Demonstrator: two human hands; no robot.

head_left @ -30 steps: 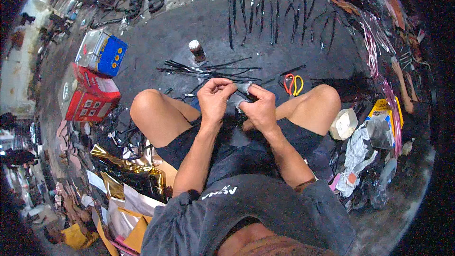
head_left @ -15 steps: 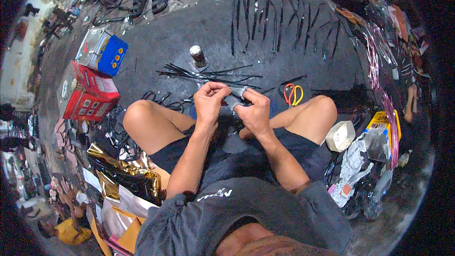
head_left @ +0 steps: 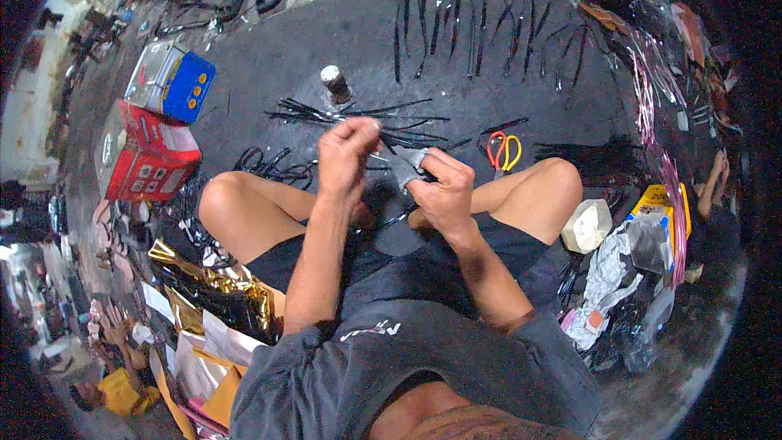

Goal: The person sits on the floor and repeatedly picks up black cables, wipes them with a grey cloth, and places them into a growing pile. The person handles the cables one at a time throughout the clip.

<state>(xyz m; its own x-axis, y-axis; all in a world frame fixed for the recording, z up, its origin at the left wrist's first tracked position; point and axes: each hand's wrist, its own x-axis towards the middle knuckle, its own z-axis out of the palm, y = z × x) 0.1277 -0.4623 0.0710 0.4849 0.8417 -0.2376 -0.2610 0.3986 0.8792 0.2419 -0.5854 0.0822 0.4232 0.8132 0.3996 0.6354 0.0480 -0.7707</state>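
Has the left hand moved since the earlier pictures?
Yes: forward and slightly left, closer to the upright white-topped cylinder; the left hand is also farther from the right hand.

We see a charcoal-grey T-shirt [head_left: 472, 342] with a rounded neckline [head_left: 419, 378] and a small white chest print [head_left: 383, 329]. Its left sleeve [head_left: 281, 379] and right sleeve [head_left: 558, 358] are short and loose, leaving the forearms [head_left: 314, 277] bare. Below it we see black shorts [head_left: 520, 236] that stop above the knees. We cannot tell whether the grey material at the right hand's [head_left: 444, 191] fingertips is worn.
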